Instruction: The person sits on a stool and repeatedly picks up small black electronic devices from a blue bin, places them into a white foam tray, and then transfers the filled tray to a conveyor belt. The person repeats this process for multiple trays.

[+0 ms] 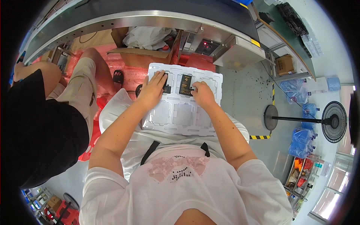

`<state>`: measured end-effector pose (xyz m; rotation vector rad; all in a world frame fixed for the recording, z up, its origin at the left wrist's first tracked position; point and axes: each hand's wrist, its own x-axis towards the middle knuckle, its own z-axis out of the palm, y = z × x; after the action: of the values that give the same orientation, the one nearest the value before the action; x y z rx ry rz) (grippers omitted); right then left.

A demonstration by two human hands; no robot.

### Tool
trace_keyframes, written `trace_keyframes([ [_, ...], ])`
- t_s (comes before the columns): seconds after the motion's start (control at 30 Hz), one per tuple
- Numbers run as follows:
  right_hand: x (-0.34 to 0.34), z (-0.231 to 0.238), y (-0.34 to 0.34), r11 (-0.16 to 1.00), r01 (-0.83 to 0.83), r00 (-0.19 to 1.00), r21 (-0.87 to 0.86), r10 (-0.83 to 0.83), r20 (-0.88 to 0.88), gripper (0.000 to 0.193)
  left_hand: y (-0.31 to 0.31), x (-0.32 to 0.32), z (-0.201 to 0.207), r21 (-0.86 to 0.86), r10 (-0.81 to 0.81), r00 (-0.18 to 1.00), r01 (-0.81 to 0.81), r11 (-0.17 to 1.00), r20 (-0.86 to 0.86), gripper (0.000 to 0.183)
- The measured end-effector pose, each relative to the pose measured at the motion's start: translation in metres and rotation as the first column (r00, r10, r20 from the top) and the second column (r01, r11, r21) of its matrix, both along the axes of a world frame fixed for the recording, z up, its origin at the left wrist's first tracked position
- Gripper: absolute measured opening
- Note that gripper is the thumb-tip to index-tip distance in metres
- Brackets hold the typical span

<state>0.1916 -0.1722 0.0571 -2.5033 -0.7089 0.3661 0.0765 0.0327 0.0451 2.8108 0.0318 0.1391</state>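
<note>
A white moulded plastic tray [162, 126] with shaped pockets rests across my lap. In its upper middle pocket lies a flat black phone battery [185, 84] with gold markings. My right hand [204, 94] is closed, its bent fingers at the battery's lower right edge by the connector tab. Stretched out flat, my left hand [151, 90] lies over the upper left pocket. Another black battery [167, 89] shows partly beside its fingers; the rest is hidden under the hand. Shallow moulded recesses show in the lower part of the tray.
Ahead runs a metal-edged workbench [150, 15] with a dark top. Beneath it stands a cardboard box [144, 55] holding white plastic bags. A seated person [48, 123] in black is close on my left. A standing fan [333, 122] and blue water bottles [301, 140] are at right.
</note>
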Motion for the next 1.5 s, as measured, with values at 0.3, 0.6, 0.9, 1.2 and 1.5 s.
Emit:
trace_keyframes([
  [0.3, 0.043, 0.150, 0.025, 0.800, -0.114, 0.932, 0.589, -0.120, 0.343, 0.012, -0.018, 0.004, -0.001, 0.127, -0.002, 1.000, -0.001, 0.992, 0.025, 0.052],
  [0.6, 0.167, 0.219, 0.076, 0.871, -0.134, 0.919, 0.473, -0.070, 0.388, 0.037, -0.064, 0.007, -0.006, 0.291, -0.234, 0.971, 0.238, 0.927, -0.050, 0.052],
  [0.9, 0.318, 0.187, 0.142, 0.926, -0.304, 0.691, -0.223, 0.376, 0.618, 0.060, -0.032, 0.036, 0.111, -0.181, -0.159, 0.907, 0.244, 0.953, 0.389, 0.041],
  [1.2, 0.265, 0.245, 0.134, 0.905, -0.006, 0.735, -0.425, 0.292, 0.612, 0.029, 0.102, 0.183, 0.191, 0.000, 0.197, 0.487, -0.374, 0.928, 0.851, 0.043],
  [1.5, 0.072, 0.204, 0.012, 0.958, -0.128, 0.938, 0.255, 0.033, 0.345, 0.032, 0.150, 0.249, 0.212, 0.076, 0.706, 0.664, -0.740, 0.669, 0.249, 0.056],
])
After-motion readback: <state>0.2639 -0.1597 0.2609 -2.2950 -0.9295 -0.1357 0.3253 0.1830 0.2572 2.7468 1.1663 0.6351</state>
